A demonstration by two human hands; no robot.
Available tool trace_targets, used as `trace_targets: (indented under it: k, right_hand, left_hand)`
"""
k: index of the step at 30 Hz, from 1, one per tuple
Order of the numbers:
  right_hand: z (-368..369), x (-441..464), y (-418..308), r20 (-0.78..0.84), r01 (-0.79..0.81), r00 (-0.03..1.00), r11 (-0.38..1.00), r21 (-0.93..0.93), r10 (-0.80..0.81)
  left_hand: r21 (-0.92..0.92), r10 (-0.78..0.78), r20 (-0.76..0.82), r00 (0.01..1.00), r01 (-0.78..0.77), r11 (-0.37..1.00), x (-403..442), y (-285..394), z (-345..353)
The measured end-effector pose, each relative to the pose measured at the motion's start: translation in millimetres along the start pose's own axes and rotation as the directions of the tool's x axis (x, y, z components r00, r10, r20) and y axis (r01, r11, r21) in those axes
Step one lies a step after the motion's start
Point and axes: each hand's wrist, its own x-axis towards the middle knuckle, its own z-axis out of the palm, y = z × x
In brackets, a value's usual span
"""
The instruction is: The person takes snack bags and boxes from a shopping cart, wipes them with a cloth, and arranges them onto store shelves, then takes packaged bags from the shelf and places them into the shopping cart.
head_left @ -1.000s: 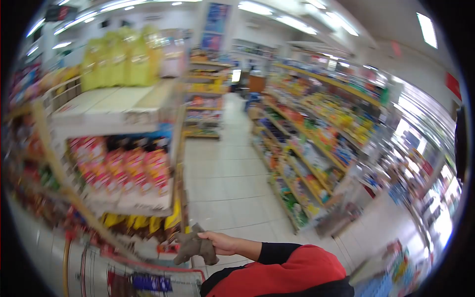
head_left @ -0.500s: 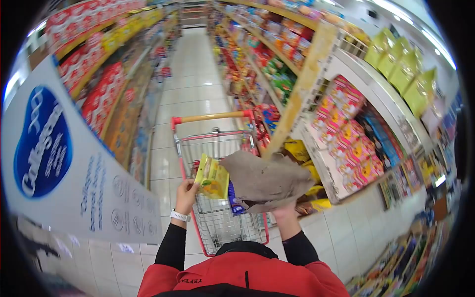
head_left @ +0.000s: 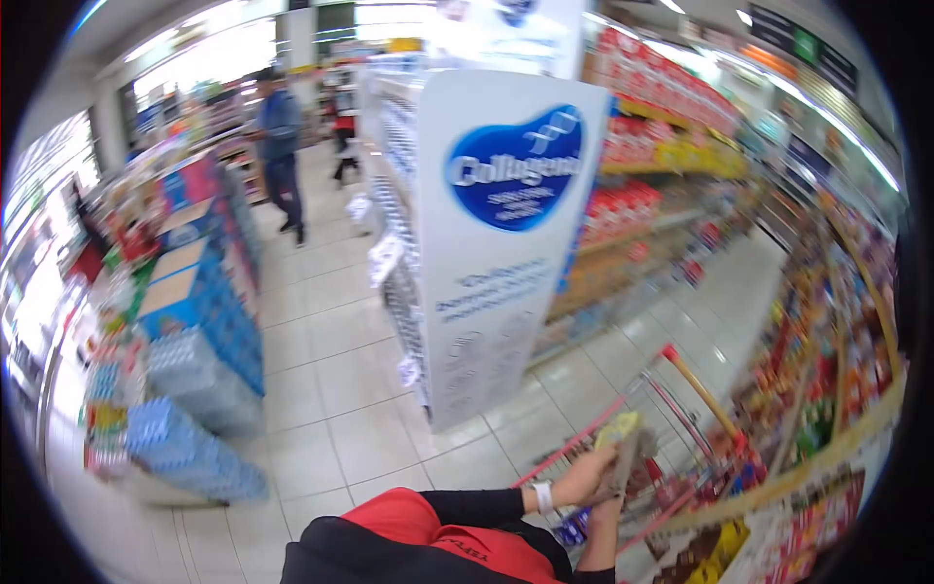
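Observation:
My left hand [head_left: 582,475], with a white watch on its wrist, is closed on a yellow packet [head_left: 617,429] above the shopping cart [head_left: 686,419]. Beside it, my right hand [head_left: 607,506] grips the grey-brown cloth [head_left: 624,465], which hangs narrow and edge-on against the packet. The two hands are close together, and the right fingers are partly hidden. A purple packet [head_left: 573,527] shows just below my left wrist.
A tall white display panel [head_left: 506,263] stands ahead, with stocked shelves [head_left: 632,209] behind it. Blue boxes [head_left: 209,311] are stacked at the left. A person [head_left: 279,146] is in the far aisle. More shelves [head_left: 827,331] line the right.
The view has swung left from the aisle to the display panel. The cloth, spread wide over the cart half a second ago, is now narrow, and my hands are closer together.

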Motion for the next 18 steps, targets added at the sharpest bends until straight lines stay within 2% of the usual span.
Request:
trace_targets:
  k: [1,2,3,4,5,6,7,8,11,12,14,15,17,18]
  right_hand:
    - [37,45,26,-0.394,-0.260,0.919,0.704,-0.661,-0.031]
    - [92,99,71,-0.564,-0.597,0.755,0.005,-0.802,-0.336]
    - [40,56,42,-0.605,-0.629,0.731,0.032,-0.777,-0.316]
    - [43,58,44,-0.606,-0.626,0.738,0.036,-0.779,-0.297]
    - [52,61,45,-0.722,-0.653,0.587,0.312,-0.690,-0.366]
    - [54,66,45,-0.831,-0.607,0.410,0.568,-0.556,-0.375]
    - [54,70,46,-0.812,-0.578,0.457,0.572,-0.582,-0.364]
    - [55,75,46,-0.814,-0.581,0.463,0.573,-0.578,-0.351]
    - [85,107,47,-0.861,-0.521,0.459,0.718,-0.460,-0.219]
    - [95,115,46,-0.862,-0.520,0.457,0.721,-0.459,-0.219]
    - [113,129,42,-0.843,-0.639,0.533,0.622,-0.453,-0.067]
    - [121,140,43,-0.844,-0.636,0.531,0.624,-0.454,-0.073]
    - [132,158,45,-0.979,-0.656,0.163,0.728,-0.198,-0.120]
    - [127,149,42,-0.979,-0.653,0.162,0.731,-0.200,-0.124]
  left_hand:
    - [0.160,0.213,0.082,0.974,-0.224,0.961,-4,17,-13]
    - [0.292,0.385,0.211,0.898,-0.434,0.852,-8,32,-22]
    - [0.280,0.352,0.171,0.920,-0.388,0.878,-9,33,-18]
    - [0.292,0.357,0.155,0.921,-0.388,0.874,-12,42,-22]
    - [0.279,0.227,0.195,0.954,-0.276,0.920,-14,57,-25]
    - [0.269,0.092,0.234,0.968,-0.155,0.951,-14,69,-29]
    - [0.253,0.180,0.224,0.958,-0.235,0.938,-20,80,-29]
    - [0.259,0.183,0.212,0.960,-0.236,0.937,-21,78,-29]
    - [0.310,0.236,0.225,0.946,-0.299,0.902,-26,72,-24]
    - [0.310,0.230,0.229,0.946,-0.294,0.904,-28,77,-22]
    - [0.309,0.220,0.239,0.946,-0.289,0.906,-32,89,-19]
    - [0.287,0.204,0.251,0.946,-0.274,0.918,-34,96,-18]
    - [0.263,0.187,0.269,0.945,-0.259,0.929,-34,97,-16]
    - [0.262,0.190,0.287,0.939,-0.268,0.927,-33,95,-15]
